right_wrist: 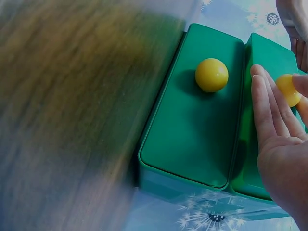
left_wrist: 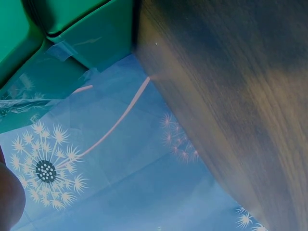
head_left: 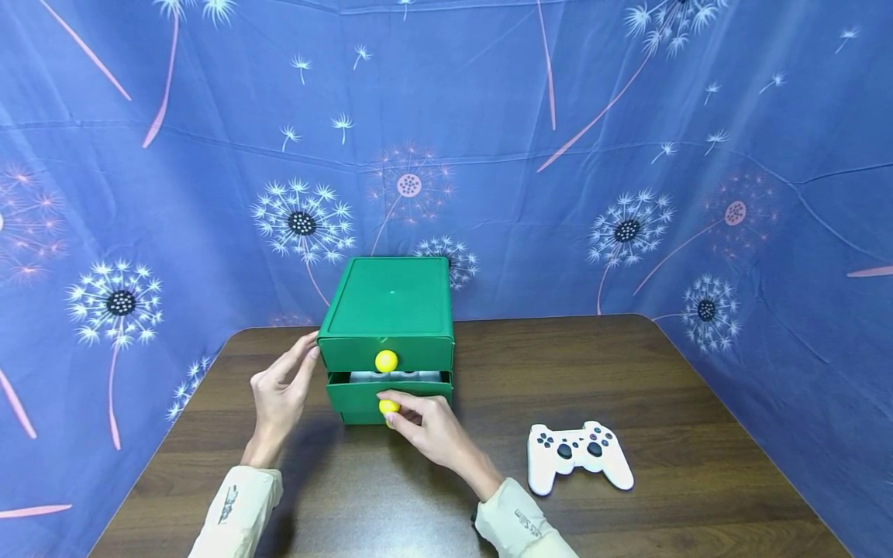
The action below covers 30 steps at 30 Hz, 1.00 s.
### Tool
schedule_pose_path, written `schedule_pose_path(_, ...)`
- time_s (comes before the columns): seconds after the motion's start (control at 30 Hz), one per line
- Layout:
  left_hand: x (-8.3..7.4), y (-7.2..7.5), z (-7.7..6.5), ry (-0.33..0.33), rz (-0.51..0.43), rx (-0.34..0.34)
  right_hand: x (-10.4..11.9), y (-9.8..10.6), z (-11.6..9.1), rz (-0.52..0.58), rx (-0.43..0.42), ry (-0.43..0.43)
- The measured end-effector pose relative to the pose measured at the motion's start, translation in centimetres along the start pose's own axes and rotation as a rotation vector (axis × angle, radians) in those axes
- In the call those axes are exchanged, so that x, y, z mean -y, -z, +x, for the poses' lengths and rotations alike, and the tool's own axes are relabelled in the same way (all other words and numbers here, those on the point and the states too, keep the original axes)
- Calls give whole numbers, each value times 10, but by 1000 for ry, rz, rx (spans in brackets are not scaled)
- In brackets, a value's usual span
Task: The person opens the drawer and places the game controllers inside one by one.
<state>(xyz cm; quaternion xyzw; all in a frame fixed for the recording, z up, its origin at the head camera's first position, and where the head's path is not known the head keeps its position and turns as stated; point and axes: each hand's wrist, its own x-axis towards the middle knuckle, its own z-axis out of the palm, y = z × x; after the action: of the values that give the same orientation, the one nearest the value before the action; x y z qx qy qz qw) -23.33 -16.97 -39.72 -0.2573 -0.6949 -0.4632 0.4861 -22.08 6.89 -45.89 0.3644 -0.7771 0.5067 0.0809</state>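
A green drawer cabinet [head_left: 392,298] with round yellow knobs stands on the table. Its top drawer [head_left: 352,354] is closed, while the drawer [head_left: 352,399] below sticks out slightly, with something white [head_left: 363,377] partly visible inside. My right hand [head_left: 436,434] pinches this drawer's yellow knob [right_wrist: 288,90] between thumb and fingers. In the right wrist view, a lower drawer [right_wrist: 192,125] with its own yellow knob [right_wrist: 211,75] lies nearest the tabletop, closed. My left hand [head_left: 279,395] touches the cabinet's upper left front corner with fairly straight fingers.
A white game controller [head_left: 577,453] lies on the wooden table [head_left: 558,364], right of my right hand. Behind the table and at both sides hangs a blue cloth [head_left: 502,225] with dandelion prints, close to the cabinet's back.
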Motion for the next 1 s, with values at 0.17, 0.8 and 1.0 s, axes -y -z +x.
schedule_pose_path(0.17, 0, 0, 0, -2, -3, -6, -1, 1, 2, -8, -18, 20)
schedule_pose_path(0.8, 2, -1, -1, -9, -9, -10, -11, 2, 10, -15, -25, 0)
schedule_pose_path(1.0, 8, -2, -3, -11, 2, -13, -13, 2, 12, -22, -28, -4)
